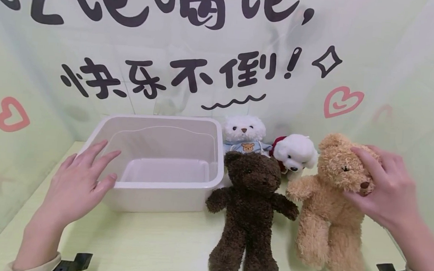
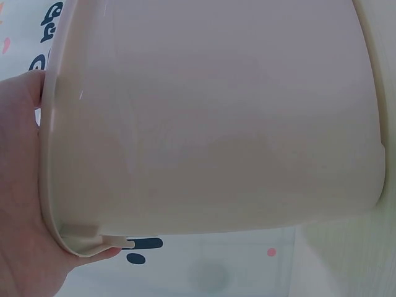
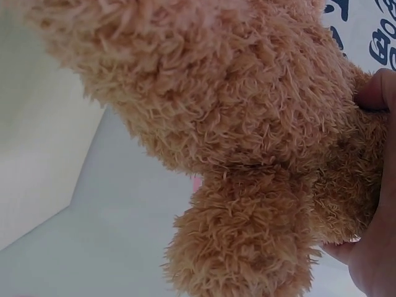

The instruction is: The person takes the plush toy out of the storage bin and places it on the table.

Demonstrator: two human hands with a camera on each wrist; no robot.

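Note:
My right hand (image 1: 389,187) grips the light brown teddy bear (image 1: 332,221) by the side of its head, thumb near the muzzle and fingers over the top. Its shaggy fur (image 3: 247,93) fills much of the right wrist view. On the left, my left hand (image 1: 81,181) rests on the near left rim of a white plastic bin (image 1: 160,200), its fingers reaching over the opening. From the left wrist, the bin's outer wall (image 2: 216,136) takes up most of the view, and that hand (image 2: 21,179) lies along the rim.
Between the bin and the light bear, a dark brown teddy bear (image 1: 250,220) lies on the pale table (image 1: 150,247). Behind it are a white bear in a blue top (image 1: 244,131) and a white plush dog (image 1: 296,152). A printed sheet (image 1: 151,44) hangs at the back.

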